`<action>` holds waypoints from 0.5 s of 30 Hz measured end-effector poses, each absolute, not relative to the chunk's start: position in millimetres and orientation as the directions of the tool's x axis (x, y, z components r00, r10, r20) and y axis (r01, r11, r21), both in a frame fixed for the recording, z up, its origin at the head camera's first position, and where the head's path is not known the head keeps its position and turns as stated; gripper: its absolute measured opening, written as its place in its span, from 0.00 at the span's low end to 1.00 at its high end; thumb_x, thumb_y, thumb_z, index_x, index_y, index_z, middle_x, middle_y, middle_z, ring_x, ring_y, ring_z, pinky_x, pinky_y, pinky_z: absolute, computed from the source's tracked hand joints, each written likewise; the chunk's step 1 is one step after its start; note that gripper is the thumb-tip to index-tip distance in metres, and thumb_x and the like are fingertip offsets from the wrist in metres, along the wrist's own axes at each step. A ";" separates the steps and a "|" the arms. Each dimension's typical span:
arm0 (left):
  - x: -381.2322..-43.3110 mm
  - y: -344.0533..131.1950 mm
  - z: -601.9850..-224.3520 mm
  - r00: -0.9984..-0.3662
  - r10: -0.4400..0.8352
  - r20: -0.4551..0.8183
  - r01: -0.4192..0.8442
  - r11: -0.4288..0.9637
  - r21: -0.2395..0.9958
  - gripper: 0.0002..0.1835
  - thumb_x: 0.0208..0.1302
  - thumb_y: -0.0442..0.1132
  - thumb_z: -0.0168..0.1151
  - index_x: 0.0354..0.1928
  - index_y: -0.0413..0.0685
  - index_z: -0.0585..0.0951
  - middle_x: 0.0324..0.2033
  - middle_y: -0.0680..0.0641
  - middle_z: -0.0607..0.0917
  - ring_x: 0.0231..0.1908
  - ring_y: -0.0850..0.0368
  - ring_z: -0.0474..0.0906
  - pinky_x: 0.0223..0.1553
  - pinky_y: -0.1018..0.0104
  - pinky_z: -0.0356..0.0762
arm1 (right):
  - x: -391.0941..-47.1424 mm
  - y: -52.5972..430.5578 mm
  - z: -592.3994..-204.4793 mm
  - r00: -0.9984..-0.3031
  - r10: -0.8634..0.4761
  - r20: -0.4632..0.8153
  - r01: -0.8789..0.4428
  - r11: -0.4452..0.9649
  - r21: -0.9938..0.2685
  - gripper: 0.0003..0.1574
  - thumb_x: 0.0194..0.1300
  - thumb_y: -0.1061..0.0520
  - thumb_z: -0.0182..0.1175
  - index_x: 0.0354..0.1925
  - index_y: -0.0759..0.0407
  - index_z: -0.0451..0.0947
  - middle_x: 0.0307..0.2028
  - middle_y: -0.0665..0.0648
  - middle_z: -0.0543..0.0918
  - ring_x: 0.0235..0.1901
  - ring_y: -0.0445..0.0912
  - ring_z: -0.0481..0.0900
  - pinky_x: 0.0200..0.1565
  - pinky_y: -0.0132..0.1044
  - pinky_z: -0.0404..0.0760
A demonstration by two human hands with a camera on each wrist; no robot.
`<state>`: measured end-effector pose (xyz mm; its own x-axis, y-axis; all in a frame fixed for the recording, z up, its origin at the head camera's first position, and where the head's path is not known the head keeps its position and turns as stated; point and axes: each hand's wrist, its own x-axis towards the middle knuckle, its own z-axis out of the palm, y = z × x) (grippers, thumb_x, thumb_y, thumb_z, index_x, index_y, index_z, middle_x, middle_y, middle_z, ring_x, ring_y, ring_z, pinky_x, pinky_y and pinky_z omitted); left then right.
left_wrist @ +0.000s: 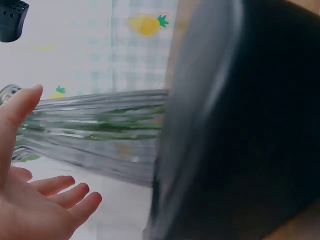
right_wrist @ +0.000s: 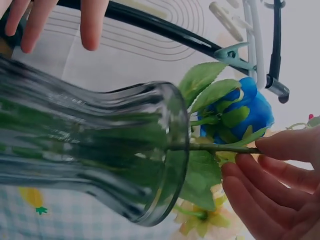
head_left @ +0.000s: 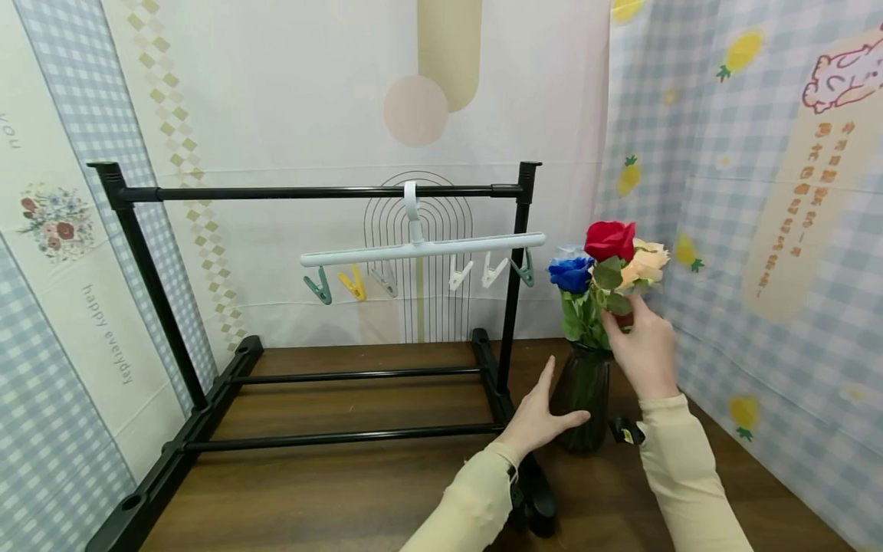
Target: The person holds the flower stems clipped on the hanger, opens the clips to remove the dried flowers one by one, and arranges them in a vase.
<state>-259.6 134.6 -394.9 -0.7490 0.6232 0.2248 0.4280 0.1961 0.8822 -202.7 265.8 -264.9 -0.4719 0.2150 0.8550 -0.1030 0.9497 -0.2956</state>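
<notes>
A ribbed glass vase (head_left: 578, 402) stands on the table at the right, with a red rose (head_left: 610, 240), a blue rose (head_left: 571, 274) and a cream flower (head_left: 647, 263) above its mouth. My right hand (head_left: 647, 349) is just above the rim, among the leaves. Between its thumb and fingertips it pinches a green flower stem (right_wrist: 217, 147) that runs down into the vase; that stem's bloom is outside the right wrist view. Beside the vase, on its left, my left hand (head_left: 534, 420) has its thumb and fingers spread and holds nothing.
Left of the vase stands a black rack (head_left: 331, 193). From its top bar hangs a pale blue hanger (head_left: 421, 249) with several coloured clips. The rack's right foot (head_left: 541, 506) lies near my left forearm. Patterned cloth (head_left: 724, 307) borders the table at right.
</notes>
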 end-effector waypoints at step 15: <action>-261.6 162.1 -402.7 -0.784 0.566 0.257 0.422 0.183 0.888 0.45 0.62 0.54 0.65 0.75 0.74 0.49 0.74 0.56 0.59 0.73 0.52 0.58 0.68 0.48 0.63 | -199.3 281.2 -285.6 -0.573 0.219 0.789 -0.001 0.963 -0.268 0.10 0.55 0.63 0.66 0.34 0.69 0.78 0.22 0.69 0.83 0.16 0.59 0.78 0.19 0.51 0.72</action>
<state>-261.6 162.1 -402.7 -0.7838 0.5656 0.2565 0.4223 0.1826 0.8879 -199.3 281.2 -285.6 -0.5733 0.2190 0.7895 -0.0008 0.9634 -0.2679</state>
